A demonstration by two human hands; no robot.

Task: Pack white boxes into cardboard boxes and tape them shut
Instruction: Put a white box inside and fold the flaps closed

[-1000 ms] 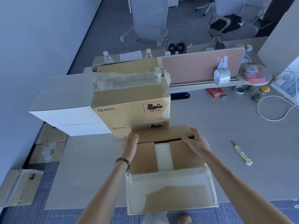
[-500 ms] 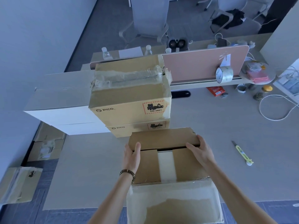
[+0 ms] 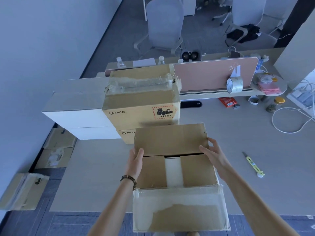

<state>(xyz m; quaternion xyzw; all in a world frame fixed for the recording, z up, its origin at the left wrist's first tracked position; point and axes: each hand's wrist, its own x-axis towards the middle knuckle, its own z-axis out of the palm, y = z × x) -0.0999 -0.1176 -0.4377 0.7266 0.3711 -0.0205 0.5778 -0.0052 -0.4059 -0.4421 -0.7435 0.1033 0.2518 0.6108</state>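
**Both hands on the far flap of the open carton**

To your left, white boxes (image 3: 80, 114) sat stacked on the table (image 3: 238, 142), touching the two taped PICO cartons (image 3: 141, 101) piled one on the other behind your work.

Your left hand (image 3: 135, 161) lay at the left end of the far flap (image 3: 170, 139) of the cardboard box (image 3: 177, 171) in front of you. Its fingers were straight and held close together against the flap's left edge, the thumb (image 3: 140, 153) resting on top of the flap; a beaded bracelet (image 3: 128, 179) circled that wrist.

Between your hands, the two side flaps were folded down, and a white box (image 3: 173, 171) showed through the gap between them. The near flap (image 3: 180, 212), patched with old tape, hung open toward you past the table edge.

Your right hand (image 3: 215, 156) held the right end of the far flap, fingers gently curled and slightly spread over its corner, thumb (image 3: 203, 149) pressed on the flap's top face.

Further right, a yellow utility knife (image 3: 254, 165) lay well apart from the box, and a roll of clear tape (image 3: 234, 85) stood against the pink divider (image 3: 204, 75).
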